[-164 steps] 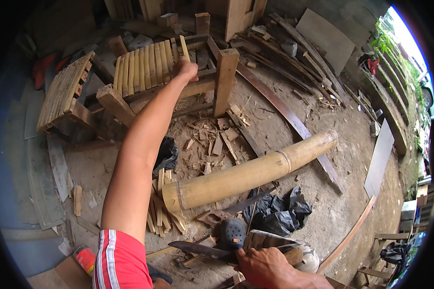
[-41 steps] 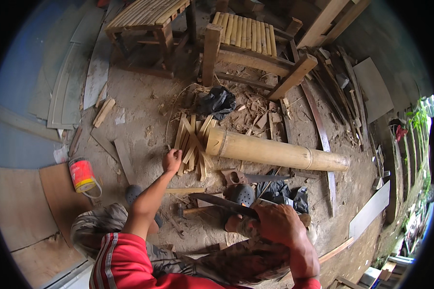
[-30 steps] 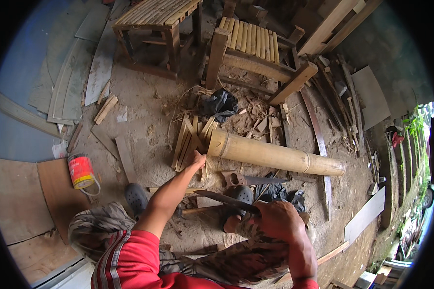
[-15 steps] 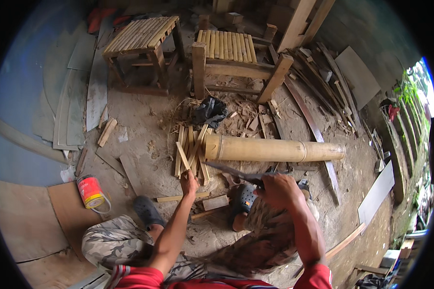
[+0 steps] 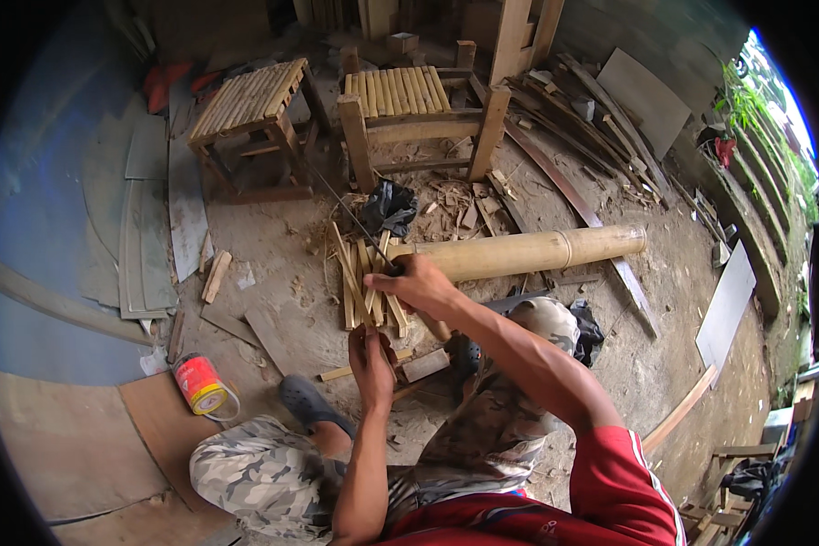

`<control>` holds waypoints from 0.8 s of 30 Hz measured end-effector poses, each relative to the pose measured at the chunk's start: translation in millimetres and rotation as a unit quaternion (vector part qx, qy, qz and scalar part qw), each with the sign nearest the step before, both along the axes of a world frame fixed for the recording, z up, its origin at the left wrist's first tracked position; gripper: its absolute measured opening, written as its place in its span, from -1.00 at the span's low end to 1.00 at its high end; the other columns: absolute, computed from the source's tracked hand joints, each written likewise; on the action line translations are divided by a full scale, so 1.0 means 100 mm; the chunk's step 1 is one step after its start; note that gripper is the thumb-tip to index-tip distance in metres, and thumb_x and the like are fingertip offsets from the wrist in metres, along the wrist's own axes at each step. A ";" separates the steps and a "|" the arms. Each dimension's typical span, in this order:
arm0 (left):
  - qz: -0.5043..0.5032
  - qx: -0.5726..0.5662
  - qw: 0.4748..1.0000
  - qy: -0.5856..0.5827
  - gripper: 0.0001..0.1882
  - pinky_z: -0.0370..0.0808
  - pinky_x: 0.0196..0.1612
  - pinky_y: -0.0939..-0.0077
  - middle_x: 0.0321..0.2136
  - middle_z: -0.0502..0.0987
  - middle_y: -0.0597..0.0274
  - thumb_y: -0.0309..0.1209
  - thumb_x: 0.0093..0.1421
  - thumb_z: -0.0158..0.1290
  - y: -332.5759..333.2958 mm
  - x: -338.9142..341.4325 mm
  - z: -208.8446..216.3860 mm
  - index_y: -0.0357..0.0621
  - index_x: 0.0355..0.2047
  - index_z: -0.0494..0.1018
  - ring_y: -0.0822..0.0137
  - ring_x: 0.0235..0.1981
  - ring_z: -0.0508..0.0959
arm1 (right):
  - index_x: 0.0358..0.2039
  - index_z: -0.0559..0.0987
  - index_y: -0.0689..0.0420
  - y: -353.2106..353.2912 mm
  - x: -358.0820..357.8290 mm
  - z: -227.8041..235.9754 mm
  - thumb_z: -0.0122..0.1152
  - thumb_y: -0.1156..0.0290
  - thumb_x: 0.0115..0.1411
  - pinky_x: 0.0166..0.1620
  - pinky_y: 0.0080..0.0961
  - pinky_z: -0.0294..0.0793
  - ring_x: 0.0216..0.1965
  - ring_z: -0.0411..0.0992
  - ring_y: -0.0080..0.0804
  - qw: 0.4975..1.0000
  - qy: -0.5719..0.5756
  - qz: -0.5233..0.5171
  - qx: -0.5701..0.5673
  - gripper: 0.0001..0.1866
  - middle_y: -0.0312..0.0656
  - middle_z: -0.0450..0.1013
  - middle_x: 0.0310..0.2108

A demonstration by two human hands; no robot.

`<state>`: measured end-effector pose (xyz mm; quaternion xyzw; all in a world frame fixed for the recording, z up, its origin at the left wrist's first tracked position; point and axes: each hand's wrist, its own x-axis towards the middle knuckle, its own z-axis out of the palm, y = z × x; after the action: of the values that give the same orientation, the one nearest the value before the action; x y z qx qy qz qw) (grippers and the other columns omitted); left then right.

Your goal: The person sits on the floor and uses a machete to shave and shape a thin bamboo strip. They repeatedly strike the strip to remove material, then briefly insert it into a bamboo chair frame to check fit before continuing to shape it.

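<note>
Left hand (image 5: 371, 366) pinching a thin strip (image 5: 365, 311), left of the bamboo pole (image 5: 519, 256). Right hand (image 5: 413, 281) wrapped round the knife (image 5: 363, 228) at the pole's left end (loose strips (image 5: 396, 312) lie there too).

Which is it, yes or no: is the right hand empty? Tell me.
No, the right hand grips a knife by its handle.

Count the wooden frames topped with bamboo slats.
2: the left frame, toward the upper left, and the right frame, beside it and beyond the black plastic bag. Others could be hidden farther back.
</note>
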<state>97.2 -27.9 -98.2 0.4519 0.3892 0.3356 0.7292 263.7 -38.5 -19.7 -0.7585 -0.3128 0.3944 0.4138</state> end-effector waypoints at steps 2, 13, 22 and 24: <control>-0.005 0.015 1.000 0.001 -0.73 0.29 -0.56 0.61 -0.52 0.36 0.35 -0.20 0.42 -0.11 -0.06 -0.11 0.08 -0.16 -0.11 0.34 0.54 -0.63 0.33 | -0.45 0.56 0.25 0.09 -0.13 0.06 0.38 0.10 0.18 -0.59 -0.46 0.34 -0.71 0.37 -0.55 0.997 0.061 -0.032 0.047 -0.59 -0.28 0.40 -0.72; -0.030 0.131 0.990 0.039 -0.70 0.38 -0.55 0.61 -0.52 0.44 0.31 -0.19 0.40 -0.10 0.01 -0.64 0.13 -0.19 -0.11 0.40 0.51 -0.63 0.40 | -0.26 0.41 0.14 0.34 -0.40 0.06 0.49 0.43 0.06 -0.61 -0.55 0.35 -0.66 0.32 -0.59 0.946 0.273 -0.023 0.176 -0.62 -0.32 0.42 -0.55; -0.154 0.013 0.981 -0.115 -0.53 0.34 -0.53 0.62 -0.46 0.39 0.30 -0.17 0.44 -0.23 0.03 -0.85 0.21 -0.37 0.05 0.36 0.50 -0.60 0.38 | -0.29 0.39 0.11 0.36 -0.54 0.15 0.51 0.42 0.06 -0.61 -0.61 0.30 -0.66 0.31 -0.63 0.944 0.258 0.001 0.205 -0.61 -0.36 0.41 -0.57; -0.176 -0.051 0.969 -0.167 -0.52 0.33 -0.53 0.63 -0.45 0.39 0.31 -0.16 0.44 -0.22 0.04 -0.87 0.23 -0.36 0.09 0.34 0.51 -0.61 0.37 | -0.30 0.39 0.11 0.34 -0.55 0.16 0.49 0.44 0.07 -0.60 -0.63 0.31 -0.66 0.32 -0.63 0.945 0.244 0.010 0.217 -0.63 -0.35 0.41 -0.57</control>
<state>9.8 -24.1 -75.3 0.4131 0.1930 0.2517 0.8537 208.6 -4.5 -3.5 -0.5276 -0.2883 0.4940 0.6281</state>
